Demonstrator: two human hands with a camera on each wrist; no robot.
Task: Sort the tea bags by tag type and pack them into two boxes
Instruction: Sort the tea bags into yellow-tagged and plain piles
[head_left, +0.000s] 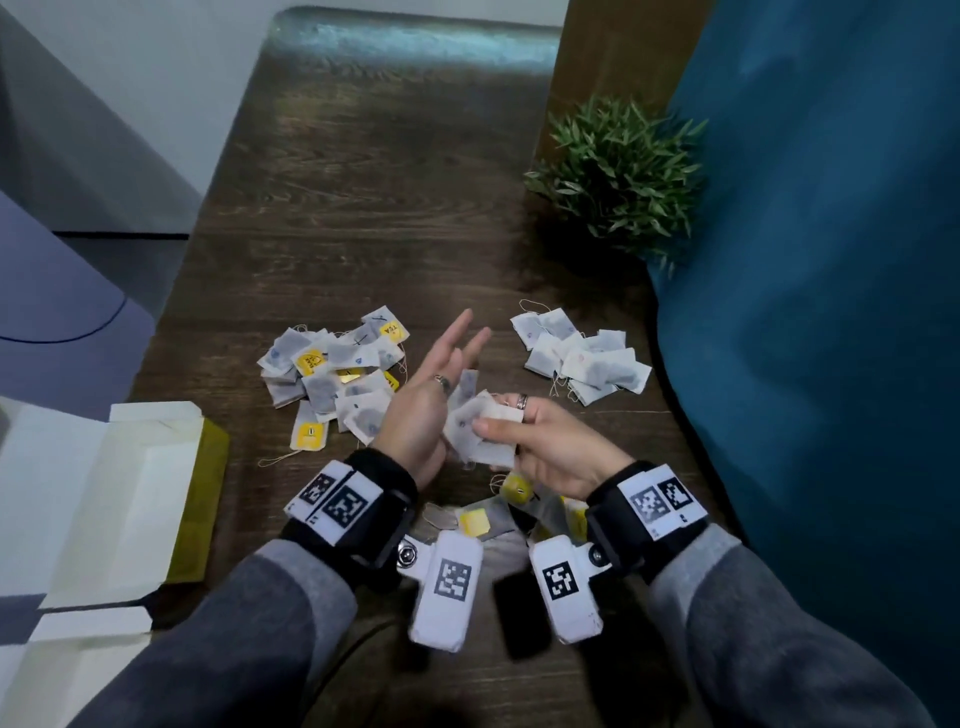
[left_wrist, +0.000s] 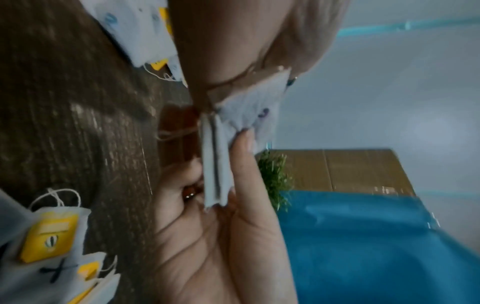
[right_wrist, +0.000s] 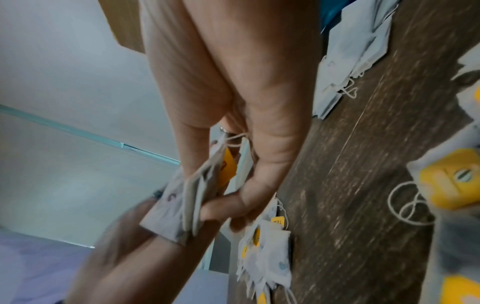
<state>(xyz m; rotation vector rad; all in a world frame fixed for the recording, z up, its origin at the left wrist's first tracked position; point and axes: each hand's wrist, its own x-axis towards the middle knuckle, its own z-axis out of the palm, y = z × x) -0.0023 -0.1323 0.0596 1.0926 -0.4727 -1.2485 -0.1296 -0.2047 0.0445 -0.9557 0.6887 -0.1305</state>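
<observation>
Right hand (head_left: 545, 447) pinched a small stack of tea bags (head_left: 480, 431) between thumb and fingers; left hand (head_left: 426, 400) lay flat against the stack's other side, fingers straight (rings on both). Mixed pile of yellow-tagged and plain bags (head_left: 337, 371) sat on the counter (head_left: 374, 218) to the left, plain pile (head_left: 584, 356) right. Open box (head_left: 130, 499) at the left edge, plant (head_left: 618, 171) far right.

I am seeing a bunch of white tea bags (head_left: 480, 426) standing on edge above the table, between a yellow-tagged pile (head_left: 332, 371) and a plain white pile (head_left: 584, 358).
</observation>
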